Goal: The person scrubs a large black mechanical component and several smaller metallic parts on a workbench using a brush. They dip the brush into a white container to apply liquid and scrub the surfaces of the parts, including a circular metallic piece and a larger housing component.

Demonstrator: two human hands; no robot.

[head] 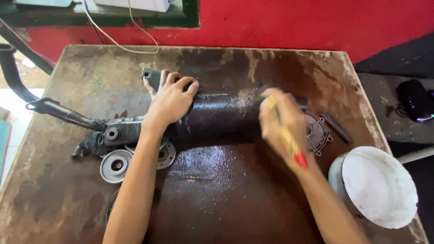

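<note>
Both hands over a dark cylinder, forearms coming up from bottom edge. Left hand (171,100) spread flat, fingers curled over cylinder's left end, pressing down, nothing gripped inside the palm. Right hand (281,123) motion-blurred, closed round a thin yellow brush (285,135) with red handle tip at wrist side; bristle end hidden or smeared, contact point hard to tell, seemingly on cylinder's right part.

Black muffler body (221,116) lying on its side, long axis left to right across counter, directly under and between hands. Left end running into grey metal bracket (118,131) and bent exhaust pipe (54,108) that extends off counter's left edge. Left hand nearer bracket end, right hand nearer far right end.

Near side: wet, glossy dark patch on counter (217,190), brown and worn elsewhere. Grey round discs (116,165) just beside left forearm, below bracket; black rag clump (88,145) touching bracket's left. White bucket (377,185) at right near corner, tilted mouth toward camera, well apart from muffler. Flat grey gasket plate (319,131) just behind right hand, dark short rod (337,128) beside it.

Far: red wall (294,22), white cable (122,43) drooping onto counter's back edge, dark-framed ledge top left. Black object (412,99) on grey floor at right.
</note>
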